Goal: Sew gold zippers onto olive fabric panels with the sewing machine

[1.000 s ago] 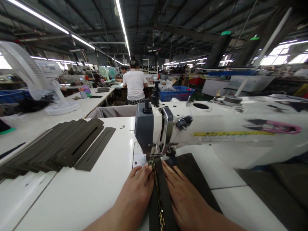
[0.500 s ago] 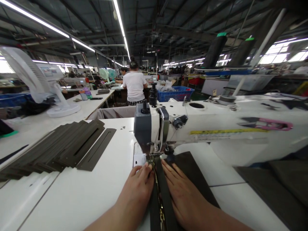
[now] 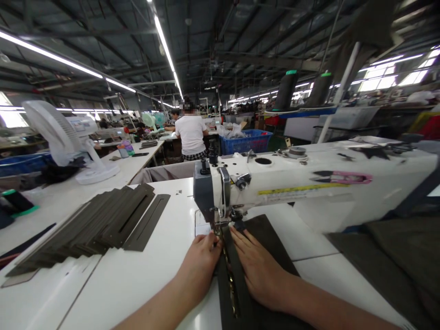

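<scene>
My left hand (image 3: 201, 261) is closed, its thumb and fingertips pinched at the left edge of a brass-toothed zipper (image 3: 231, 284), just in front of the needle area. Flat on the dark olive fabric piece (image 3: 271, 243), to the right of the zipper, lies my right hand (image 3: 256, 266) with its fingers stretched toward the presser foot. The zipper runs along a slot in the fabric and passes under the head of a white sewing machine (image 3: 288, 174). My fingers partly hide the spot where the needle meets the fabric.
Slotted dark panels (image 3: 113, 215) lie in an overlapping row on the left, with a single panel (image 3: 147, 222) beside them. Pink-handled snips (image 3: 347, 177) rest on the machine arm. Beyond are a white fan (image 3: 65, 137), a blue crate (image 3: 245, 141) and a person (image 3: 191, 133) facing away.
The head view has shifted, so the surroundings sit lower. My left fingers have curled from lying along the zipper into a pinch; my right hand remains flat on the fabric.
</scene>
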`<state>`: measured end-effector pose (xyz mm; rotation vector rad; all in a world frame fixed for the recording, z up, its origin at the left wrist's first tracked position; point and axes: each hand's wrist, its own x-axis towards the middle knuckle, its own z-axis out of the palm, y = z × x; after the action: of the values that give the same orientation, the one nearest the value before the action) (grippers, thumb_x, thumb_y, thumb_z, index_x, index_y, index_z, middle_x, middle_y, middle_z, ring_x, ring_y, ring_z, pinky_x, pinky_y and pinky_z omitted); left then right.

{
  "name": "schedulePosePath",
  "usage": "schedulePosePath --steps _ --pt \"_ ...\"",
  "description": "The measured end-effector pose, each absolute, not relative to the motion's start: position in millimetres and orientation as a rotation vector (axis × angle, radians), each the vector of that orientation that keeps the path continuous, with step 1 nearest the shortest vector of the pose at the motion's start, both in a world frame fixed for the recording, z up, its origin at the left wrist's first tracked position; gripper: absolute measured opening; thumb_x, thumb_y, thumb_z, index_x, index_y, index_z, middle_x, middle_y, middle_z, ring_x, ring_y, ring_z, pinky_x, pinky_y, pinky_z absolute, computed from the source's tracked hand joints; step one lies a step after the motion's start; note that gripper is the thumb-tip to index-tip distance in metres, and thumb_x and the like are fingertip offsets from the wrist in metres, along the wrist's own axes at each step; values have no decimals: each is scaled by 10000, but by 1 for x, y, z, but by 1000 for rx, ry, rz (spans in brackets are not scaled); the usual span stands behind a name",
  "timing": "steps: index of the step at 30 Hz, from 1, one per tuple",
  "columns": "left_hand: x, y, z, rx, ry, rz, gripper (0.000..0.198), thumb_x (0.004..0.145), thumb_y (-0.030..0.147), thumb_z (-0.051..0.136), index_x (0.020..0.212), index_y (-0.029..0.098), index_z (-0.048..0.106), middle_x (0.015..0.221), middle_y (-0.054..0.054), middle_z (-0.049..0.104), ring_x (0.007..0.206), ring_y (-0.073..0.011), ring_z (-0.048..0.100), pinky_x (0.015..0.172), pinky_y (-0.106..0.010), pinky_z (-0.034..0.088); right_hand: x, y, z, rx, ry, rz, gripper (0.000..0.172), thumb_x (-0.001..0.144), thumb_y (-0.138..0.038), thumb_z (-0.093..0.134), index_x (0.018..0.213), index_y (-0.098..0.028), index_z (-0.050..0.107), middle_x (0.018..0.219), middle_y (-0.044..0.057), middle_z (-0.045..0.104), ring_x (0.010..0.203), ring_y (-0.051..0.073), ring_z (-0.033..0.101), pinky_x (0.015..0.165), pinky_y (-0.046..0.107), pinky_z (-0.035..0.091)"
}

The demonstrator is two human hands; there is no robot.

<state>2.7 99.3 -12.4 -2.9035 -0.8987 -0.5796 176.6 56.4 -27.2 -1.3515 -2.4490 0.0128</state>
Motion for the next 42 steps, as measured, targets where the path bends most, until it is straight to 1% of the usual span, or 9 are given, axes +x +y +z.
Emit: schedulePosePath --steps 6,11,14,18,22,26,33,38,42 --pt "1 108 -17 -2897 -914 -692 194 829 96 455 909 162 619 899 -73 574 793 -181 571 742 -332 510 178 50 -14 -1316 -2400 122 496 819 -153 388 1307 -59 384 1317 186 427 1265 245 319 1043 467 247" --pt "-1 108 -18 -2896 -963 -710 225 814 81 443 920 161 626 876 -63 578 772 -175 576 730 -315 512 170 15 -34 -1040 -2361 -153 329 760 -305 568 1027 -116 601 1054 146 604 1018 243 539 931 375 417" --pt "-2 105 -16 -2905 -975 -756 250 799 75 446 943 166 630 896 -63 587 796 -175 583 740 -305 512 161 7 -55 -922 -2256 -400 179 806 -194 499 898 -123 635 914 119 645 892 217 582 817 308 490" --pt "-5 96 -12 -2883 -968 -766 288 771 47 449 949 165 642 930 -66 625 840 -184 601 768 -317 515 147 6 -70 -905 -2178 -628 288 780 -27 374 812 -120 645 758 115 652 745 203 597 704 310 524" --pt "-10 83 -16 -2855 -839 -809 243 777 68 467 922 156 640 946 -68 664 883 -200 614 807 -348 518 138 4 -71 -862 -2075 -781 306 748 18 358 723 -115 633 624 95 622 618 191 588 613 306 525" --pt "-10 80 -21 -2822 -735 -799 213 803 86 450 906 152 624 934 -76 668 874 -204 626 867 -392 498 136 4 -72 -854 -1982 -856 274 764 8 375 727 -115 617 598 76 614 586 179 592 600 287 521" --pt "-7 94 -21 -2857 -704 -712 218 812 52 438 899 159 607 913 -62 663 867 -181 631 934 -410 452 139 10 -76 -917 -1967 -765 262 783 -20 380 733 -131 612 609 63 618 576 166 587 604 260 513" --pt "-8 96 -21 -2821 -694 -693 215 825 78 429 944 154 592 959 -81 662 880 -200 632 875 -418 487 142 17 -70 -935 -1989 -667 269 790 -15 376 733 -134 611 587 48 596 576 150 563 605 239 487" --pt "-7 95 -21 -2805 -706 -751 178 828 111 461 936 146 599 947 -89 661 835 -211 635 768 -365 533 145 24 -69 -974 -2007 -605 246 805 -39 392 731 -137 606 599 55 587 578 147 546 571 235 459"
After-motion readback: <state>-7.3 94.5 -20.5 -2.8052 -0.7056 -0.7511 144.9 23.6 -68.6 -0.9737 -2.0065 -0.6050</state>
